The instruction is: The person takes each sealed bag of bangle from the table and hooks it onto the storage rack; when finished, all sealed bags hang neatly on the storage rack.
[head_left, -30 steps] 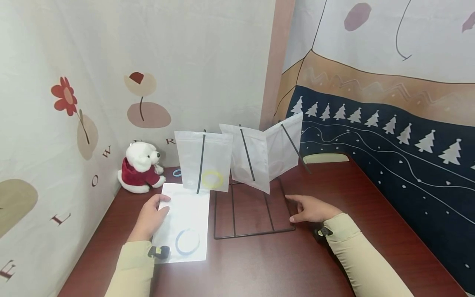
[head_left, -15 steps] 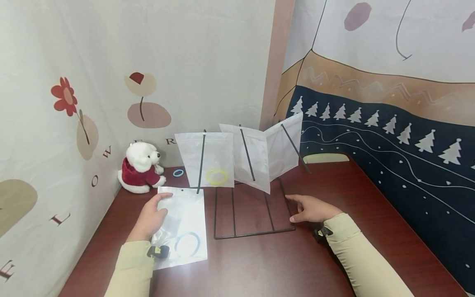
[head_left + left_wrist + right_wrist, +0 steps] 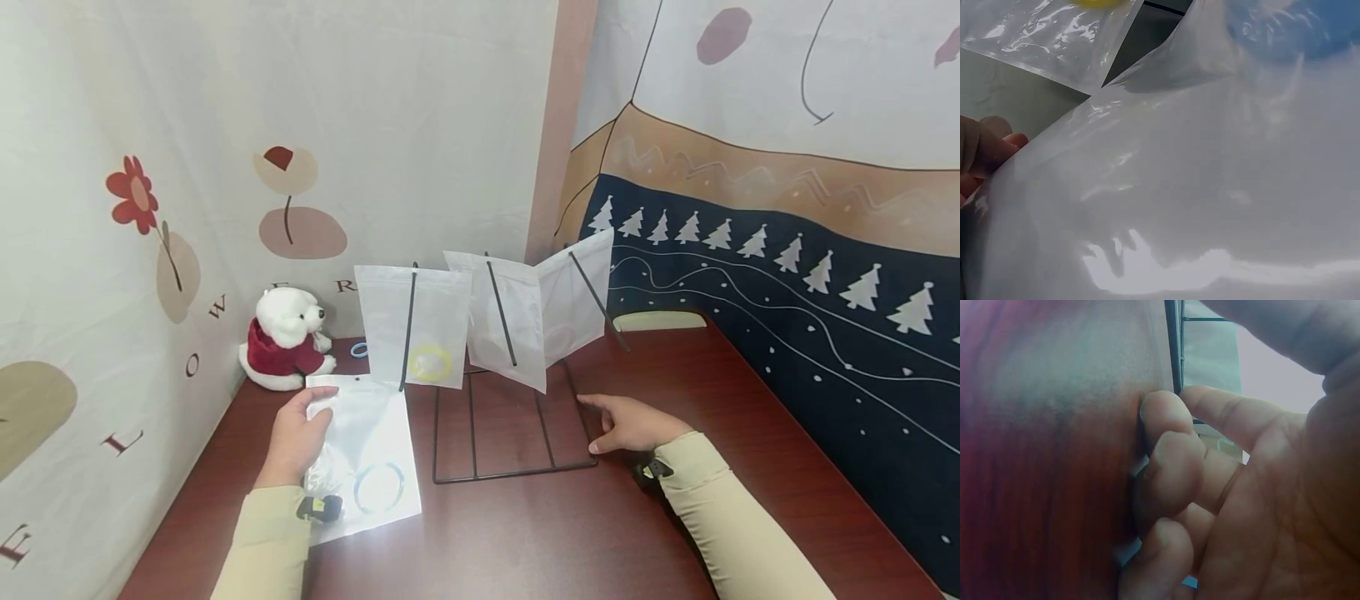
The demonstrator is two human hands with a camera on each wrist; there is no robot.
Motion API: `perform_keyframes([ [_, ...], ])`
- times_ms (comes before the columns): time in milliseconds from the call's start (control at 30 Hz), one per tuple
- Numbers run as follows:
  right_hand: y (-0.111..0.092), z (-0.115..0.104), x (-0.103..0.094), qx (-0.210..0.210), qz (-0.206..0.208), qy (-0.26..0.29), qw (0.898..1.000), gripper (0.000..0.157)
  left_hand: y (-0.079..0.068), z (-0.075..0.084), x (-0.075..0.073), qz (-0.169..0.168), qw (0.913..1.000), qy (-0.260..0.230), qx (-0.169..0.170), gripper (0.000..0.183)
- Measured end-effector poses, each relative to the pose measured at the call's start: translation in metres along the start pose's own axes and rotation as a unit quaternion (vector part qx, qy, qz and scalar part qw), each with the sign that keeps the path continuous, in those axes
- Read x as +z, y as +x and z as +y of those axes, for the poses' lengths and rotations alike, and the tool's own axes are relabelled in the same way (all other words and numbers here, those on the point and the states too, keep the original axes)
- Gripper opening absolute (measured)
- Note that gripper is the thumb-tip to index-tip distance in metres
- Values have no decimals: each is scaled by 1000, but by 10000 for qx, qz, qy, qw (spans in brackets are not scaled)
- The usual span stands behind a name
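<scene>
My left hand (image 3: 295,439) pinches the upper left edge of a clear-and-white zip bag (image 3: 367,433) with a blue ring (image 3: 378,488) inside. A hole shows at the bag's top, close to the lower end of a rack's left prong. In the left wrist view, the bag (image 3: 1166,187) fills most of the picture and fingers (image 3: 991,150) hold its edge. My right hand (image 3: 637,421) touches the right side of the black wire rack (image 3: 513,476) with thumb and index finger; the right wrist view shows its other fingers (image 3: 1175,469) loosely bent by the table.
A hanging bag with a yellow ring (image 3: 431,363) is on the left prong. Two more white bags, a middle bag (image 3: 517,325) and a right bag (image 3: 577,292), hang beside it. A white plush bear (image 3: 288,333) and a small blue ring (image 3: 359,350) sit behind on the table (image 3: 510,550).
My left hand has moved slightly left, and the held bag's top has shifted left and tilted. The hanging bag with the yellow ring has swayed. My right hand stays at the rack.
</scene>
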State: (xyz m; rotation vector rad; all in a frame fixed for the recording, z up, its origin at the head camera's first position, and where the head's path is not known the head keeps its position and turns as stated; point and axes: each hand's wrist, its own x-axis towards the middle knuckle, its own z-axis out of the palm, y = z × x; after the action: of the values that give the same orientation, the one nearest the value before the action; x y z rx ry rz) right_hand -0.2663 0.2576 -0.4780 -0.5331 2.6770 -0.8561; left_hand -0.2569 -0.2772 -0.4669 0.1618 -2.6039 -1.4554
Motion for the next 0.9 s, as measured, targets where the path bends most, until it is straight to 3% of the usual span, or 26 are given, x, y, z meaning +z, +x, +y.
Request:
perform_keyframes([
  [267, 1, 1, 0, 30, -12, 29, 10000, 87, 0, 2, -3, 3, 9999, -37, 126, 59],
  [500, 1, 1, 0, -3, 3, 43, 10000, 87, -2, 4, -7, 242, 9994, -207, 166, 55],
  [700, 0, 0, 0, 8, -5, 92, 10000, 87, -5, 9, -9, 567, 9969, -525, -167, 40],
  [900, 1, 1, 0, -19, -3, 93, 10000, 87, -6, 10, -10, 717, 9951, -588, -329, 38],
])
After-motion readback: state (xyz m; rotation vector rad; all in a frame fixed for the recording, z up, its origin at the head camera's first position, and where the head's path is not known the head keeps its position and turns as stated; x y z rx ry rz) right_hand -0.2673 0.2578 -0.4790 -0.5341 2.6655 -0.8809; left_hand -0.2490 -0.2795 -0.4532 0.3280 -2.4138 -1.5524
